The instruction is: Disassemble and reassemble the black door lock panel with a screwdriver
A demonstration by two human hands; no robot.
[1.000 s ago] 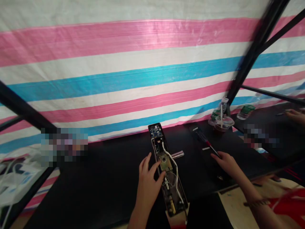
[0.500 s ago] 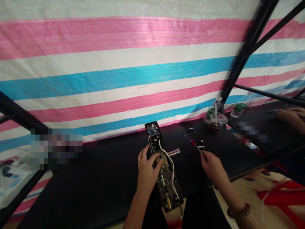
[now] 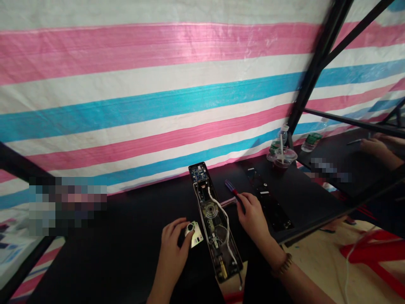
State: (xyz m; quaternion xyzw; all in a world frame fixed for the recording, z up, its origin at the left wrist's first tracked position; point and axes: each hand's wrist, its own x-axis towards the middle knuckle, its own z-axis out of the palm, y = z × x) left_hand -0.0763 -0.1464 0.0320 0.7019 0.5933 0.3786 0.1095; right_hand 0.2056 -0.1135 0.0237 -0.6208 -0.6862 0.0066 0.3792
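My left hand pinches a small metal plate with a round hole, just left of a long, open black housing. My right hand is closed around a screwdriver, its translucent purple and red handle pointing away from me. Inside the housing are a blue circuit board at the far end, a round metal mechanism in the middle and a brass-coloured cylinder at the near end. A white cable runs along its right side.
Right of my right hand lies a long black panel with small white labels. A lidded plastic cup with a straw stands at the back right. Another person's hand is at the neighbouring table. A striped tarp hangs behind.
My left hand has lifted the metal plate out of the housing and moved it left, uncovering the round mechanism. My right hand has come left with the screwdriver, nearer the housing.
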